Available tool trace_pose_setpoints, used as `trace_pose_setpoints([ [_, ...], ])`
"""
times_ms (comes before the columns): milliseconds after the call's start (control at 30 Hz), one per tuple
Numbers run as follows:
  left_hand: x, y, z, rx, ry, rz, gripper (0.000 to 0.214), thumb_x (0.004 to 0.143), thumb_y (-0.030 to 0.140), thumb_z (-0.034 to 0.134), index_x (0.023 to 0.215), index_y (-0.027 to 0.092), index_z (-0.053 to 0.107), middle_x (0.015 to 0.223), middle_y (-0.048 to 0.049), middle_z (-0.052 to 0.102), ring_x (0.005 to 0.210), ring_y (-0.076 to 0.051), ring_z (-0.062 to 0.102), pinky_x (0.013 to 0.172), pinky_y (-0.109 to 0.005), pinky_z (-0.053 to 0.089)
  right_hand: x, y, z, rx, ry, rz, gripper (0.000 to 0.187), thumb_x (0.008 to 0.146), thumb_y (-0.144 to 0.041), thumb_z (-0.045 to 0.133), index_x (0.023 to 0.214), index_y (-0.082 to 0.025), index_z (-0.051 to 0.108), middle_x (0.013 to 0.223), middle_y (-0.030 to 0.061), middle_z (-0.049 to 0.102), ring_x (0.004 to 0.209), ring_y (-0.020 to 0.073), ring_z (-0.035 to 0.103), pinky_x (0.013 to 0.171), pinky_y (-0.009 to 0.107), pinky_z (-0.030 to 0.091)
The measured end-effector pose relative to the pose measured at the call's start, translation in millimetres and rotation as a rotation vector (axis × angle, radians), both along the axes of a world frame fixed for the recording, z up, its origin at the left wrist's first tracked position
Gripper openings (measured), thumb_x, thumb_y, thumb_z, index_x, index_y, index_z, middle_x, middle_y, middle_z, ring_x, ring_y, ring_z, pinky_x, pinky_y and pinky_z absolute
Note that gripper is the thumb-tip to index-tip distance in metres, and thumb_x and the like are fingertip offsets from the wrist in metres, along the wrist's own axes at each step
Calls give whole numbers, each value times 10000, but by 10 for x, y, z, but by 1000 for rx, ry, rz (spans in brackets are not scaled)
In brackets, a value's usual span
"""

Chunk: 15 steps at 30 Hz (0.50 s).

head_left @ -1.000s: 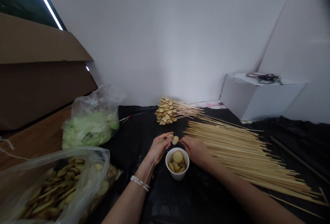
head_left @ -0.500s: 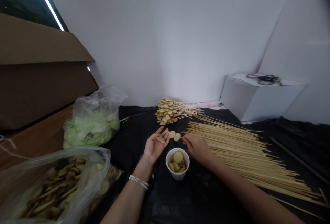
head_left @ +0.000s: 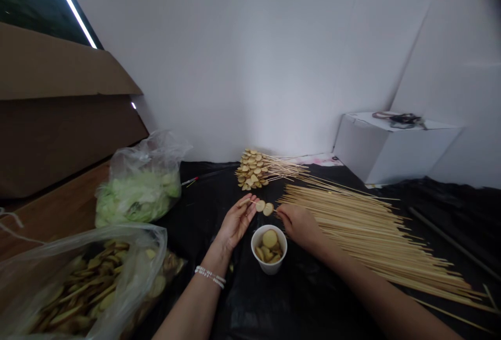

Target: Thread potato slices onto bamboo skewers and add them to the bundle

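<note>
**Two slices on one skewer, held between both hands**

The head camera was the only view, and it looked down on a low work place covered with a black plastic sheet [head_left: 313,319]. In the lower middle of the frame, the two hands were held up close together. The right hand [head_left: 299,228] had its fingers closed in a pinch on a bamboo skewer [head_left: 276,210], near the skewer's end on the right side. On this skewer sat two round slices [head_left: 264,207] of pale yellow colour, perhaps potato, and they were between the hands, above the cup. The left hand [head_left: 236,222] lay open and turned a little upward, with fingers [head_left: 248,205] half bent near the other end of the skewer. I could not tell if these fingers were grasping the skewer or only supporting it.

Just below the hands stood a white paper cup [head_left: 270,268] with more slices inside. A bracelet [head_left: 210,277] of small beads was on the left wrist. In the upper middle, a bundle of loaded skewers [head_left: 250,170] lay on the sheet, and to the right of the hands a wide row of bare skewers [head_left: 371,241] was spread. At the lower left was a clear plastic bag of slices [head_left: 78,288], and above it a bag of pale green leaves [head_left: 136,199]. A white box [head_left: 395,147] stood at the right.
</note>
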State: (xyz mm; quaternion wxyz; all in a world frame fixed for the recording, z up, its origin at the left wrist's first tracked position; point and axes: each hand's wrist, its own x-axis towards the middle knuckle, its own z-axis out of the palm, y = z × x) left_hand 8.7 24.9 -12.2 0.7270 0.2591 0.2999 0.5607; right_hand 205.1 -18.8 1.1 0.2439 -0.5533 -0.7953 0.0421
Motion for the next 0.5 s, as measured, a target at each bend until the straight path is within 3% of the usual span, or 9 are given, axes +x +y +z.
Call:
trace_pose_setpoints([
  [167, 14, -18, -31, 14, 75, 39, 190, 811, 119, 629, 997, 134, 592, 1080, -149, 679, 820, -142, 683, 802, -287, 543, 5, -5, 4, 10, 2, -5, 264, 942, -249, 385, 804, -202, 605, 804, 23, 666, 742, 140, 565, 652, 249, 304],
  [367, 21, -22, -33, 24, 99, 73, 126, 774, 127, 679, 841, 142, 573, 1017, -125, 702, 868, -159, 680, 819, -305, 537, 18, 1, 16, 17, 6, -18, 277, 945, -252, 382, 808, -198, 616, 814, 30, 668, 759, 142, 570, 663, 246, 311],
  [500, 7, -12, -35, 38, 119, 92, 113, 737, 85, 694, 809, 129, 619, 872, -82, 712, 812, -133, 676, 786, -246, 538, 16, -12, 37, 15, 2, -24, 267, 941, -252, 390, 806, -200, 614, 806, 22, 668, 749, 140, 573, 652, 246, 307],
])
